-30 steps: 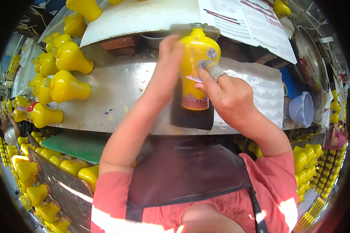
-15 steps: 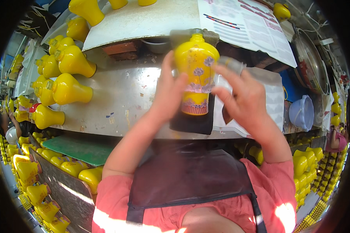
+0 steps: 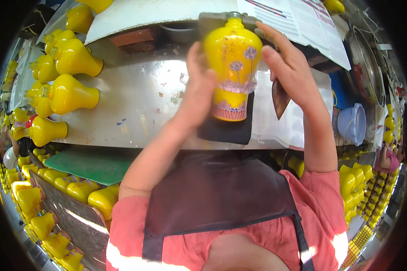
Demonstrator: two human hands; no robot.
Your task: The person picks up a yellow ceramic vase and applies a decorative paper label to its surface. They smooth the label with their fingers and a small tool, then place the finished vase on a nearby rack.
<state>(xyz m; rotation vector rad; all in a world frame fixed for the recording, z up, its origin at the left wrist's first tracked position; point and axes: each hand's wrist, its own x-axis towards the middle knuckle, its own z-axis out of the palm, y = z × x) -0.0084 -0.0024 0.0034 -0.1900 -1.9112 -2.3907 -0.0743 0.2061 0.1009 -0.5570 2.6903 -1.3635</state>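
I hold a yellow vase-shaped bottle (image 3: 233,54) with pink flower decals and a patterned band near its base, raised above the metal worktable (image 3: 135,104). My left hand (image 3: 198,92) grips its left side. My right hand (image 3: 290,67) presses against its right side, fingers stretched up toward the neck. A black pad (image 3: 226,131) lies on the table just under the bottle. The bottle's top is partly hidden against a grey object behind it.
Several plain yellow bottles (image 3: 70,92) lie in rows on the table's left. A green mat (image 3: 88,165) sits at the near edge, and more yellow bottles (image 3: 40,212) fill racks below at both sides. A blue bowl (image 3: 353,124) stands right. A printed sheet (image 3: 303,20) lies beyond.
The bottle has come up closer to me. My right hand moved off the decal on its front to its right side, and my left hand shifted lower along the left side.
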